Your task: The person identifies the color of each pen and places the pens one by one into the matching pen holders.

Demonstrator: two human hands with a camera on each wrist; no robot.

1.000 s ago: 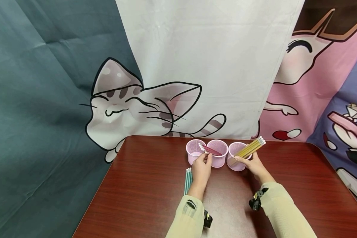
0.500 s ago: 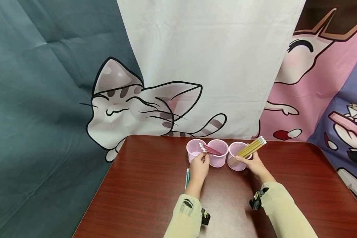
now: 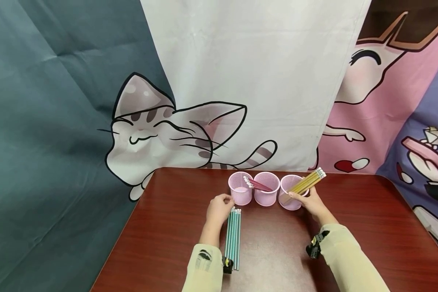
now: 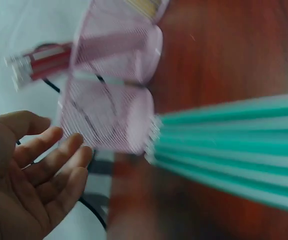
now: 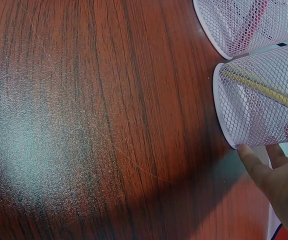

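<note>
My left hand (image 3: 219,210), fingers loosely bent and holding nothing, hovers over the table just left of a row of teal pencils (image 3: 233,239) whose white eraser ends point at the left pink mesh pencil cup (image 3: 241,198). In the left wrist view that hand (image 4: 44,175) is beside this cup. Dark red pencils (image 3: 260,185) lean leftward out of the middle cup (image 3: 265,198). My right hand (image 3: 314,205) holds the right cup (image 3: 290,205) by its side; yellow pencils (image 3: 307,182) slant out of it to the right. The right wrist view shows its fingers against the mesh.
The three cups stand side by side near the back edge of the reddish-brown table (image 3: 160,227). Behind them hangs a cloth backdrop (image 3: 263,81) with cartoon drawings. Each wrist carries a small black camera.
The left hand has moved left and slightly down, away from the red pencils, uncovering the teal pencils. The right hand stays on its cup.
</note>
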